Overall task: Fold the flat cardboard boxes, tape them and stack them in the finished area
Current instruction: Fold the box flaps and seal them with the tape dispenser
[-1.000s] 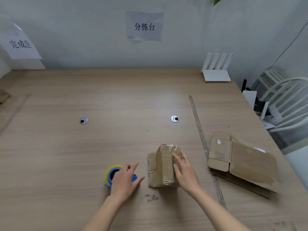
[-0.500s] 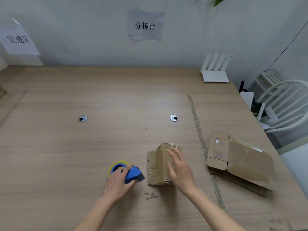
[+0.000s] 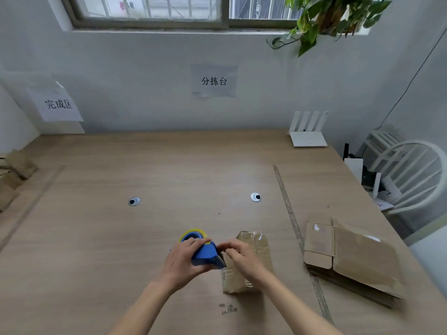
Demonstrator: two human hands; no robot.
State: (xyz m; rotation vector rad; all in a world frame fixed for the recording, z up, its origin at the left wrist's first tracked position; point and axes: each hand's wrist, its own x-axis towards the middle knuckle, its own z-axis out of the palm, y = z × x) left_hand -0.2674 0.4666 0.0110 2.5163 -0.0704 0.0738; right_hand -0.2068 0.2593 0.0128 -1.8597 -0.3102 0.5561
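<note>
A small folded cardboard box [image 3: 262, 247] stands on the wooden table [image 3: 169, 180] near the front, with clear tape across its top. My left hand [image 3: 180, 262] grips a blue tape dispenser [image 3: 205, 253] with a yellow-rimmed roll, lifted just left of the box. My right hand [image 3: 242, 257] is in front of the box, its fingertips pinched at the dispenser's front end; any tape end between them is too small to see. A stack of flat cardboard boxes [image 3: 350, 257] lies to the right.
Folded boxes [image 3: 12, 175] sit at the far left edge under a paper sign [image 3: 58, 105]. A strip of tape [image 3: 290, 213] runs across the table. Two cable grommets [image 3: 256, 197] lie mid-table. A white router [image 3: 307, 131] stands at the back right; a white chair [image 3: 416, 175] is beyond the right edge.
My left hand picked the tape dispenser up and brought it right, toward the box. My right hand left the box's side and moved to the dispenser's front. The camera tilted up.
</note>
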